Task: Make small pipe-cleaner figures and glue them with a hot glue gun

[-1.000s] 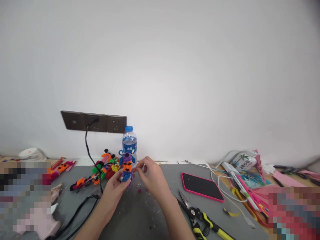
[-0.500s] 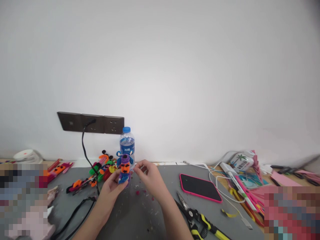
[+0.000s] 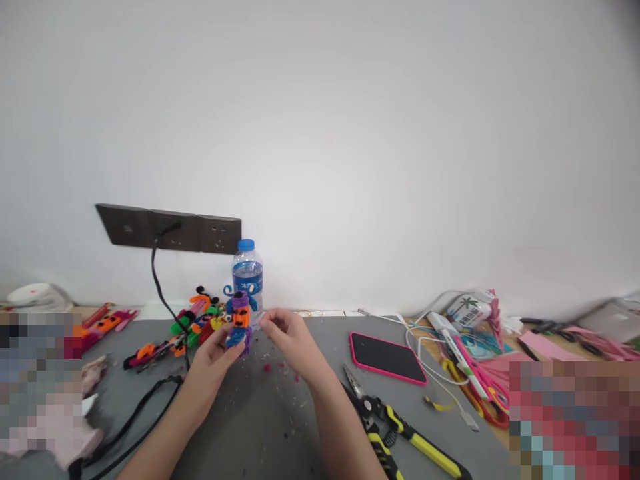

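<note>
Holding a little purple-and-orange pipe-cleaner figure [image 3: 239, 323] upright in the left hand [image 3: 214, 353], fingers wrapped round its base, out near the tabletop's far edge just in front of the water bottle [image 3: 247, 277]. The right hand [image 3: 287, 339] has eased slightly off it since a second ago, fingertips pinched, nothing visible between them. Pliers [image 3: 395, 430] lie by the right forearm, phone [image 3: 387, 357] further right.

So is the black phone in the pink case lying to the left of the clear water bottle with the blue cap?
No, the black phone in the pink case lies on the grey mat to the right of the clear water bottle with the blue cap.
</note>
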`<state>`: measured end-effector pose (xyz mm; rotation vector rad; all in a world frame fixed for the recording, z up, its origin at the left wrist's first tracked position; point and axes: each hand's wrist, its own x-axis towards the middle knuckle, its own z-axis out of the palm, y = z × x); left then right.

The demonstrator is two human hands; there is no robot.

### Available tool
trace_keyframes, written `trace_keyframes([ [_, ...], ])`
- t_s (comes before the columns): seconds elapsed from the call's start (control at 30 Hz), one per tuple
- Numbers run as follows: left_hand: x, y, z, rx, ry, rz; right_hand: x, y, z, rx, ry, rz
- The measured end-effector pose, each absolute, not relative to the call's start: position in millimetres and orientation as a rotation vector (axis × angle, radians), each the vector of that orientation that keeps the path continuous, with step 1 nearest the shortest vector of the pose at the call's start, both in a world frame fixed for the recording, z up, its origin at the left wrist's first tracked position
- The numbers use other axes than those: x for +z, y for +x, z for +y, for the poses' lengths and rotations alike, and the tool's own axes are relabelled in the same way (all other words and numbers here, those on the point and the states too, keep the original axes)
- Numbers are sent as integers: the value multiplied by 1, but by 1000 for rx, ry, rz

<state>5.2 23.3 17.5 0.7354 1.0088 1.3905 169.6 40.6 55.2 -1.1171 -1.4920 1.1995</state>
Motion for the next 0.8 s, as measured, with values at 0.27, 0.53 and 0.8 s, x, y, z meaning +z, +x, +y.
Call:
trace_keyframes([
  [0.27, 25, 11, 19, 1410, 766, 989, 68, 170, 39, 1262, -1109, -1364],
  [0.53, 22, 9, 19, 1379, 822, 938, 76, 166, 34, 1353, -1022, -1338],
  [0.8, 18, 8, 23, 1403, 903, 914, 74, 165, 34, 1339, -1064, -1258],
])
